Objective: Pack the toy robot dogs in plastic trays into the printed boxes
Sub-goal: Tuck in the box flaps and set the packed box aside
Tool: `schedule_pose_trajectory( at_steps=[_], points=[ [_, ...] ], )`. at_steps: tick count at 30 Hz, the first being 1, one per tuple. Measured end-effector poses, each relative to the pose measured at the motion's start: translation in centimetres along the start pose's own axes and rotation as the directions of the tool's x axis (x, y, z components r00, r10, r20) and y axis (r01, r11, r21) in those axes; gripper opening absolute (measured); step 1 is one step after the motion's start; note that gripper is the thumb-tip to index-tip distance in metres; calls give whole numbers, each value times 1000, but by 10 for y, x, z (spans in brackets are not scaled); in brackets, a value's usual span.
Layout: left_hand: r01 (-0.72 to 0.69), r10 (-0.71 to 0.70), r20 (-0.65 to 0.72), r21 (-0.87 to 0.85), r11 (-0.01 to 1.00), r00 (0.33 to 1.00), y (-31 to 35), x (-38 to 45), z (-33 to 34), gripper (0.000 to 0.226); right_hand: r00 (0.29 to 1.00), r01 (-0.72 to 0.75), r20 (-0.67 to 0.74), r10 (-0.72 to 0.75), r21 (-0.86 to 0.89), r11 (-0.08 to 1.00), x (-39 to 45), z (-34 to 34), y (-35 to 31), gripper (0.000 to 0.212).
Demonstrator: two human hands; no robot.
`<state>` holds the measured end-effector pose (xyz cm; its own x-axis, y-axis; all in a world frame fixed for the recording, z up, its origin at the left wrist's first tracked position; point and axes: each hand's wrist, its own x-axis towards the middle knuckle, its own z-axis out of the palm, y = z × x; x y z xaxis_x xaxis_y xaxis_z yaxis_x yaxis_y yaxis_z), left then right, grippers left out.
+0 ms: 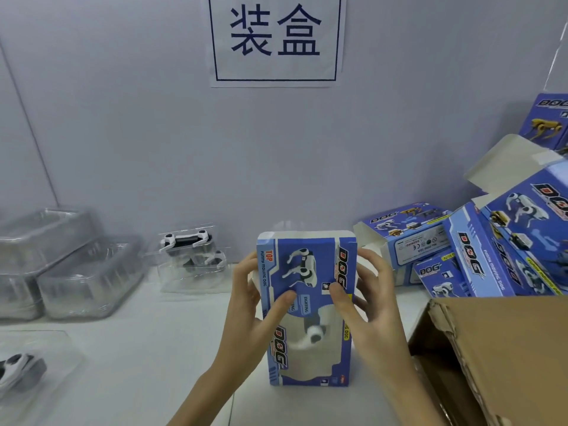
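both hands [310,299] grip the upright printed box [309,312].

White paper sign [275,38] with blue border and two large blue Chinese characters taped on grey wall [129,124]. Open brown cardboard carton [498,342] at right on white surface [147,364], flap torn at edge.

A pale grey wall [123,133] behind the white worktop [147,348], with a paper sign [275,41] in blue characters stuck up high.
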<state>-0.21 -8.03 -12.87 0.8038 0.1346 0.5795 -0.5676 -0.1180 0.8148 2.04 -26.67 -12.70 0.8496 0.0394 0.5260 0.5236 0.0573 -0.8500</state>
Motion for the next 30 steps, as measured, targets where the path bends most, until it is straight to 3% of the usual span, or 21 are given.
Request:
schedule_pose_trajectory(
  at_steps=[3,7,13,18,23,30],
  points=[
    [-4,4,7,-47,999,1000,2,-3,4,60,1000,-17,21,18,-63,998,-1,0,2,62],
    [69,-68,21,-19,997,997,-1,-5,4,44,998,-46,41,49,-86,995,-1,-4,6,58],
    [63,-66,78,48,997,995,-1,-5,-3,62,998,-54,34,56,-59,997,-2,-3,-1,52],
    [63,-71,74,111,992,995,-5,-3,-3,68,994,-62,83,67,-66,996,-3,-2,-2,69],
    [-15,1,99,134,991,995,1,-1,-4,53,998,-5,65,13,-131,991,-4,1,3,40],
    [63,-57,171,-29,998,984,-2,-3,-10,42,999,-43,15,43,-29,999,-5,8,5,49]
  ],
)
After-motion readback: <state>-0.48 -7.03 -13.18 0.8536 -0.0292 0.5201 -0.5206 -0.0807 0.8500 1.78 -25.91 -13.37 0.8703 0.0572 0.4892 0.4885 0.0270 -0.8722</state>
